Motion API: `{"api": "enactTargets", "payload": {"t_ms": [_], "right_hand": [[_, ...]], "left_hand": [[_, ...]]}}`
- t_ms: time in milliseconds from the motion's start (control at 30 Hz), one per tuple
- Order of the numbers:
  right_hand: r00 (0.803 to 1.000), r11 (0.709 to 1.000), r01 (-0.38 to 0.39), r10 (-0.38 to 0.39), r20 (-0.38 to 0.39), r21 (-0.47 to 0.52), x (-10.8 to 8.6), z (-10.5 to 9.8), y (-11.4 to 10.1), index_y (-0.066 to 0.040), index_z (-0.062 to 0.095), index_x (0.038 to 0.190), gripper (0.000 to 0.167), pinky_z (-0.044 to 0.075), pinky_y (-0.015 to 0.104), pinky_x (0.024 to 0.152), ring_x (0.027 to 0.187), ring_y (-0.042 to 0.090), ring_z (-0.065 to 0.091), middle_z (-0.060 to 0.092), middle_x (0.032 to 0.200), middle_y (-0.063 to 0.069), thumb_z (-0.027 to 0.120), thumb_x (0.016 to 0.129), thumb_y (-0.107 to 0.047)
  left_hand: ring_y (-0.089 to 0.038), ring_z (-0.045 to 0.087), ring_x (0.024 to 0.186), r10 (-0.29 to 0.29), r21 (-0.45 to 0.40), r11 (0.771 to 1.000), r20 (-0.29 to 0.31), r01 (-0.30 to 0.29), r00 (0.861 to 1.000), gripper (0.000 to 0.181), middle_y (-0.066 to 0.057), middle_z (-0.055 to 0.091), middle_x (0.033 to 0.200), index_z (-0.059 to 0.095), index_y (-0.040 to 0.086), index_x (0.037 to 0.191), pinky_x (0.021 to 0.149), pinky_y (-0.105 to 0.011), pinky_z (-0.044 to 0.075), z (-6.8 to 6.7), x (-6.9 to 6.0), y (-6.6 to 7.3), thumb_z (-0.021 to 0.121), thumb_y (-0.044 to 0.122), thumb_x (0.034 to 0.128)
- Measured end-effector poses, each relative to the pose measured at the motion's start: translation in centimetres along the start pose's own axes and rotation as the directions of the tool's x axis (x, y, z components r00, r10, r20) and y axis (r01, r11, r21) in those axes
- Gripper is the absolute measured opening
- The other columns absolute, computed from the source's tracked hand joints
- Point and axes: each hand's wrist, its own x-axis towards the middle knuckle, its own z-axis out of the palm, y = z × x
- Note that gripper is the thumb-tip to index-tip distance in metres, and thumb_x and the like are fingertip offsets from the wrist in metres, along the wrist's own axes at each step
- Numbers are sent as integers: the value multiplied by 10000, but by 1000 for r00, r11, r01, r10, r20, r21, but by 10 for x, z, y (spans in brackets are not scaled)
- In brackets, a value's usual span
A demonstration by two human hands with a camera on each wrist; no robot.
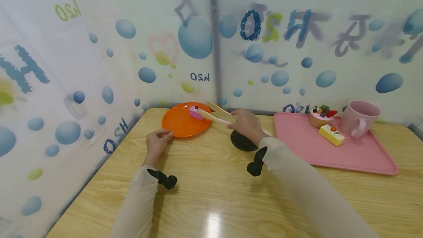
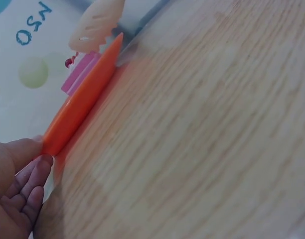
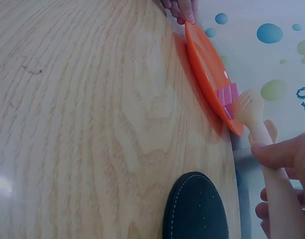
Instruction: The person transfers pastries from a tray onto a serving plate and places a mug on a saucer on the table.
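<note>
An orange plate (image 1: 183, 125) lies at the table's back left, its near-left rim pinched between thumb and fingers of the left hand (image 1: 158, 143). On the plate's right part sits a pink cake slice (image 1: 195, 113) with a red berry on top. The right hand (image 1: 247, 123) grips pale tongs (image 1: 216, 117); their tips are at the slice, also in the right wrist view, where the tongs (image 3: 259, 124) reach the pink slice (image 3: 227, 99). Whether the tips squeeze the slice cannot be told. The left wrist view shows the left thumb on the rim of the plate (image 2: 75, 117).
A black round coaster (image 1: 242, 141) lies below the right hand. At the right, a pink tray (image 1: 307, 150) holds a pink mug (image 1: 360, 118), a cupcake (image 1: 320, 116) and a yellow cake slice (image 1: 331, 136). A patterned curtain wall stands behind and to the left.
</note>
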Motion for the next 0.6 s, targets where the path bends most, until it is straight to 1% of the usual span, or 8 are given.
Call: {"api": "enactTargets", "payload": {"t_ms": [167, 233, 367, 467, 600], "right_hand": [[1000, 1000, 13, -13, 1, 5, -5, 0, 8, -168, 588, 1251, 533, 438, 313, 454, 754, 175, 599, 647, 1093, 49, 708, 780, -386], [1000, 1000, 13, -13, -4, -1, -7, -2, 10, -171, 591, 1248, 531, 443, 317, 458, 759, 181, 605, 657, 1066, 41, 709, 779, -390], [1000, 1000, 6, -6, -19, -12, -10, -11, 13, -174, 583, 1257, 537, 465, 334, 510, 833, 206, 613, 657, 1068, 38, 700, 783, -399], [999, 1000, -2, 2, -32, 2, -13, -17, 17, -171, 561, 1279, 563, 480, 336, 562, 899, 208, 613, 648, 1093, 50, 697, 785, -404], [999, 999, -25, 26, -40, 28, -18, -26, 27, -175, 533, 1306, 604, 487, 345, 604, 911, 218, 608, 631, 1124, 76, 703, 779, -415]], "left_hand": [[15, 524, 576, -16, -8, 1000, 4, 16, 1000, 273, -10, 629, 701, 654, -103, 1002, 538, -116, 438, 3, -1, 2, 709, 72, 799], [7, 533, 583, -25, -7, 1000, 6, 25, 1000, 273, -21, 635, 718, 655, -94, 1004, 542, -121, 444, 3, -1, 2, 706, 85, 804], [4, 544, 591, -34, -2, 999, 0, 34, 999, 281, -22, 640, 730, 654, -85, 1011, 552, -125, 452, 1, -1, 1, 704, 106, 810], [1, 551, 581, -37, -7, 999, -1, 37, 999, 283, 4, 629, 694, 654, -88, 1013, 548, -126, 456, 0, 0, 1, 706, 99, 807], [-11, 564, 574, -44, -18, 999, 14, 44, 999, 288, 36, 610, 657, 648, -97, 1018, 546, -136, 466, 0, 2, 2, 703, 92, 809]]}}
